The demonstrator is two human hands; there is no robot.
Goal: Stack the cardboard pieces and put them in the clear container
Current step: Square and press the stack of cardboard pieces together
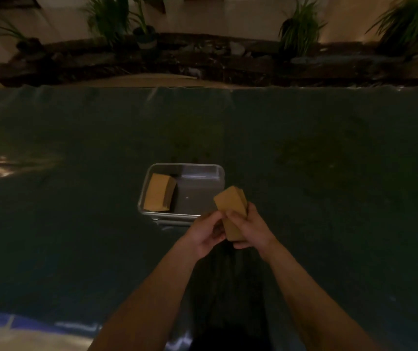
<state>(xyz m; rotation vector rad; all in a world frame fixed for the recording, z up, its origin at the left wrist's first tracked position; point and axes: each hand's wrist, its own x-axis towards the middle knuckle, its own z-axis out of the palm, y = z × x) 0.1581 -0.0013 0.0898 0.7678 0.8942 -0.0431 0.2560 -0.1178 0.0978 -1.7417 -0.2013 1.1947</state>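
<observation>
Cardboard stack [230, 211] held upright-tilted in both hands, right hand [249, 230] wrapped round its near end, left hand [206, 235] pinching its left edge, long axis pointing up and away. Clear container [219, 171] just ahead and to the left on the dark surface [329, 198], left hand nearer it. Another cardboard pile [158, 192] already filling its left half, right half bare, likely the place for this stack.

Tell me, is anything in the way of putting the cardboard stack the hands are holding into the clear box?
Nothing visible blocks it. The held stack sits just over the near right corner of the clear container, which is open-topped. Another stack fills its left side, but the right side is bare.
</observation>
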